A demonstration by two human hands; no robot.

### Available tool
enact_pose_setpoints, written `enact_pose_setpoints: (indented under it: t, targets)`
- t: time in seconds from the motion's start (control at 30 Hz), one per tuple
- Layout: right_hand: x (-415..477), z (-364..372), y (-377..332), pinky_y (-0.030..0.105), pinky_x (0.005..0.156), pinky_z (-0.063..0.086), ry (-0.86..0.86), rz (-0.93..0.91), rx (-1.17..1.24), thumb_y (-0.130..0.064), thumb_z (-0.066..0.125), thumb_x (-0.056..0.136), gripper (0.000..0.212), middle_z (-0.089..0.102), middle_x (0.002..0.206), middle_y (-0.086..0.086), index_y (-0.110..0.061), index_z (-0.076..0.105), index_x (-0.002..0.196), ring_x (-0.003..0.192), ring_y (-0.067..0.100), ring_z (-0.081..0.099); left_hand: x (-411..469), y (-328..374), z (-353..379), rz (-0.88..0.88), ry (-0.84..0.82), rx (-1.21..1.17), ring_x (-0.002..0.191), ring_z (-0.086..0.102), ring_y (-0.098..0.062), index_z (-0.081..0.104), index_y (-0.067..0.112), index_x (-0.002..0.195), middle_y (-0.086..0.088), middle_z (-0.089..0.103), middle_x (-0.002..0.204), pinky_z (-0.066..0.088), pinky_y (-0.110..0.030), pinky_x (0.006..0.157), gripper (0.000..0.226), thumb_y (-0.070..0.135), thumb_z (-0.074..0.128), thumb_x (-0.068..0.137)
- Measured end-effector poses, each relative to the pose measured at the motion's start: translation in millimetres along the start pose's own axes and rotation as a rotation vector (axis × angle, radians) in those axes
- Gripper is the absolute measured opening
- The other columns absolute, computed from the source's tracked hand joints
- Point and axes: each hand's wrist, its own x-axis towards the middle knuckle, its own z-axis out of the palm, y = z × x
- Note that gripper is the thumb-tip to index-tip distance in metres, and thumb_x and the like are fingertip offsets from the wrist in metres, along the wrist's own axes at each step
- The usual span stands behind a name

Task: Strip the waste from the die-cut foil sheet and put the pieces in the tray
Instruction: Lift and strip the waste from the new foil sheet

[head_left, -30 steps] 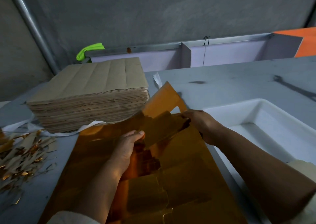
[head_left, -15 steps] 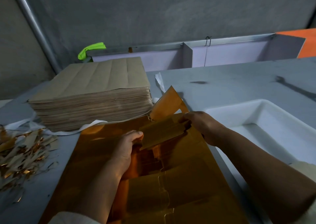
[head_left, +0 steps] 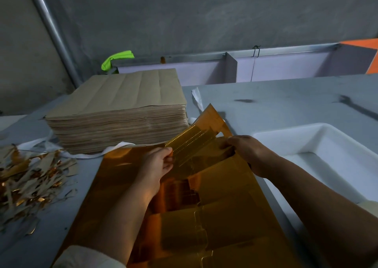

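Lying flat on the grey table (head_left: 286, 104), the gold foil sheet (head_left: 126, 185) fills the near centre of the view, its die-cut outlines visible towards the near edge. A die-cut piece (head_left: 194, 151) with rows of small perforations is lifted off the sheet's far end and held tilted between both hands. The left hand (head_left: 157, 169) pinches the piece's left edge, thumb on top. The right hand (head_left: 249, 153) grips its right end, fingers curled over it. A foil flap (head_left: 212, 118) stands raised behind the piece. The white tray (head_left: 286, 131) sits just right of the sheet. A stack of brown sheets (head_left: 122, 112) stands at the far left, with a scrap pile (head_left: 30, 179) near the table's left edge.
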Motion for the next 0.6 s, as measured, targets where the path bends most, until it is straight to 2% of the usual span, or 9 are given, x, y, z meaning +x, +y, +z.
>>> enact_pose_setpoints:
  t: [0.1, 0.23, 0.37, 0.5, 0.6]
  targets:
    - [1, 0, 0, 0.033, 0.063, 0.058, 0.007, -0.009, -0.005, -0.031, 0.057, 0.096, 0.018, 0.075, 0.075, 0.008, -0.017, 0.066, 0.102, 0.077, 0.028, 0.072, 1, 8, -5, -0.044, 0.049, -0.027, 0.086, 0.065, -0.024, 0.062, 0.011, 0.093, -0.010, 0.062, 0.087, 0.054, -0.034, 0.071, 0.007, 0.014, 0.057, 0.097]
    - [1, 1, 1, 0.036, 0.066, 0.058, 0.016, -0.021, -0.032, -0.030, 0.054, 0.097, 0.020, 0.074, 0.071, 0.006, -0.016, 0.067, 0.101, 0.077, 0.028, 0.072, 3, 4, -22, -0.067, 0.200, 0.030, 0.077, 0.062, -0.017, 0.060, 0.014, 0.098, -0.006, 0.061, 0.085, 0.050, -0.027, 0.060, 0.009, 0.019, 0.053, 0.100]
    - [0, 2, -1, 0.036, 0.065, 0.056, 0.018, -0.021, -0.066, -0.030, 0.053, 0.098, 0.021, 0.075, 0.076, 0.008, -0.015, 0.068, 0.101, 0.077, 0.028, 0.071, 0, -7, -39, -0.083, 0.287, 0.123, 0.079, 0.064, -0.016, 0.057, 0.015, 0.105, -0.007, 0.063, 0.091, 0.047, -0.024, 0.058, 0.009, 0.020, 0.051, 0.101]
    - [-1, 3, -1, 0.041, 0.073, 0.057, 0.030, -0.012, -0.066, -0.033, 0.052, 0.099, 0.024, 0.073, 0.085, 0.011, -0.015, 0.068, 0.099, 0.083, 0.032, 0.070, -5, -12, -49, -0.074, 0.333, 0.259, 0.073, 0.063, -0.013, 0.052, 0.021, 0.100, -0.006, 0.064, 0.091, 0.044, -0.021, 0.052, 0.004, 0.018, 0.049, 0.102]
    - [-1, 2, 0, 0.037, 0.067, 0.056, 0.029, -0.017, -0.072, -0.032, 0.052, 0.099, 0.024, 0.074, 0.082, 0.010, -0.015, 0.068, 0.100, 0.081, 0.030, 0.070, -5, -11, -54, -0.100, 0.346, 0.419, 0.072, 0.061, -0.014, 0.054, 0.018, 0.100, -0.007, 0.063, 0.090, 0.043, -0.023, 0.053, 0.003, 0.019, 0.051, 0.101]
